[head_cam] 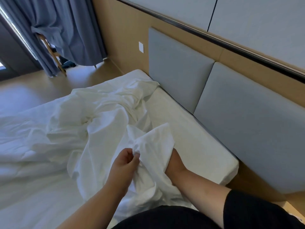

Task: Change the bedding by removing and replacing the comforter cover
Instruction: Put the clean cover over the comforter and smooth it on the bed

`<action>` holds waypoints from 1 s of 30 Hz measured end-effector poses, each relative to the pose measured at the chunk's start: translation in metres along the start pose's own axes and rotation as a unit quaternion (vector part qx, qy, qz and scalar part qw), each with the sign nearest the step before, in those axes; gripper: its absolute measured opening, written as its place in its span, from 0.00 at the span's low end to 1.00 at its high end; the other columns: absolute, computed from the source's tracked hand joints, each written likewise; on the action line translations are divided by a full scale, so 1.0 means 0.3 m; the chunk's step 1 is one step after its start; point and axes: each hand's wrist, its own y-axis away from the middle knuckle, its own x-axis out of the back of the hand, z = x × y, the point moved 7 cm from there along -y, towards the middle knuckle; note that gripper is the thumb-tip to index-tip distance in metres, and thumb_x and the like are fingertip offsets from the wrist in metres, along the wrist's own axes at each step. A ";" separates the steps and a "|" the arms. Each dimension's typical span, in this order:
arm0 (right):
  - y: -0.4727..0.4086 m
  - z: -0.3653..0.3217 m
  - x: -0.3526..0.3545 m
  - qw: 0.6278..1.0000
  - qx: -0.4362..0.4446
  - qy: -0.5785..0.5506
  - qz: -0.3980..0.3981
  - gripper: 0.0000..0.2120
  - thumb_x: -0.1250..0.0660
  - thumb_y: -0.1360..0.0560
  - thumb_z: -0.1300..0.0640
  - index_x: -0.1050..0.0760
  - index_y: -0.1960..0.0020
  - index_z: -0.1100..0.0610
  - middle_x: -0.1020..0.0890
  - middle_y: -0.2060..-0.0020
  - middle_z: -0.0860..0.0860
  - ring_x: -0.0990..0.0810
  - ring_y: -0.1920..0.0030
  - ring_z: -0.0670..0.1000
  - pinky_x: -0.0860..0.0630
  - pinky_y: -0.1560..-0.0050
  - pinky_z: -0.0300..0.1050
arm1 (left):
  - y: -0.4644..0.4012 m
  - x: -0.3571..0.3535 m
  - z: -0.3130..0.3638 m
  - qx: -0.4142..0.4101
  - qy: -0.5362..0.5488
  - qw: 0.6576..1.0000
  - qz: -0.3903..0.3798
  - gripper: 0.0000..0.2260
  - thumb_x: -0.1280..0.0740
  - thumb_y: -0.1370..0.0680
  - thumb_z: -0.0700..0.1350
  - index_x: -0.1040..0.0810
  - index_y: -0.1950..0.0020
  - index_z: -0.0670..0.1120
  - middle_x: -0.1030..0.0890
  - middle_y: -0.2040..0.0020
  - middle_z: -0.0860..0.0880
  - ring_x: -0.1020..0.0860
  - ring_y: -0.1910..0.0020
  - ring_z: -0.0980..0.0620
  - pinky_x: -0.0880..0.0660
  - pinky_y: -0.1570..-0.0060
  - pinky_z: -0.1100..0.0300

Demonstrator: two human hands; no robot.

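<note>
A crumpled white comforter cover (102,116) lies heaped across the bed, running from the near edge toward the far corner. My left hand (125,161) pinches a fold of the cover between thumb and fingers at the near end. My right hand (175,162) reaches inside a raised corner of the cover (156,138); its fingers are hidden by the fabric, only the wrist and back of the hand show. The bare white mattress (189,142) shows along the headboard side.
A grey padded headboard (231,109) lines the wall on the right. Wooden floor (29,90) lies beyond the bed's far side. Blue curtains (71,30) hang at the back left, draped over a wooden chair (54,55). A white wall switch (141,46) sits beside the headboard.
</note>
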 end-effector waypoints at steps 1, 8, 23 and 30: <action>0.000 -0.015 -0.001 1.000 0.015 -0.010 -0.006 0.13 0.43 0.16 0.63 0.24 0.55 0.55 0.19 0.65 0.51 0.19 0.65 0.47 0.21 0.63 0.37 | 0.006 0.017 0.009 -0.013 -0.016 0.999 0.037 0.10 0.32 0.25 0.55 0.20 0.57 0.49 0.18 0.61 0.49 0.21 0.61 0.50 0.23 0.58 0.54; -0.065 -0.025 0.048 0.988 -0.086 -0.120 0.054 0.19 0.37 0.23 0.56 0.26 0.73 0.47 0.23 0.73 0.42 0.27 0.66 0.46 0.28 0.62 0.41 | 0.121 0.117 0.247 -0.200 -0.057 0.964 0.166 0.07 0.32 0.21 0.46 0.17 0.54 0.58 0.16 0.54 0.57 0.19 0.53 0.60 0.25 0.56 0.70; -0.209 -0.136 0.070 0.998 0.009 -0.054 0.027 0.11 0.37 0.21 0.55 0.23 0.61 0.56 0.18 0.62 0.52 0.19 0.56 0.57 0.22 0.54 0.53 | 0.145 0.044 -0.033 0.217 -0.224 0.950 0.030 0.08 0.34 0.24 0.51 0.20 0.53 0.48 0.18 0.53 0.49 0.21 0.54 0.49 0.21 0.48 0.52; -0.184 -0.138 0.004 0.989 0.035 -0.089 -0.114 0.08 0.31 0.22 0.56 0.16 0.57 0.52 0.13 0.60 0.50 0.15 0.57 0.51 0.18 0.55 0.50 | 0.086 0.016 0.066 0.061 -0.116 0.980 0.148 0.22 0.28 0.35 0.69 0.26 0.48 0.60 0.17 0.54 0.57 0.18 0.58 0.58 0.21 0.63 0.58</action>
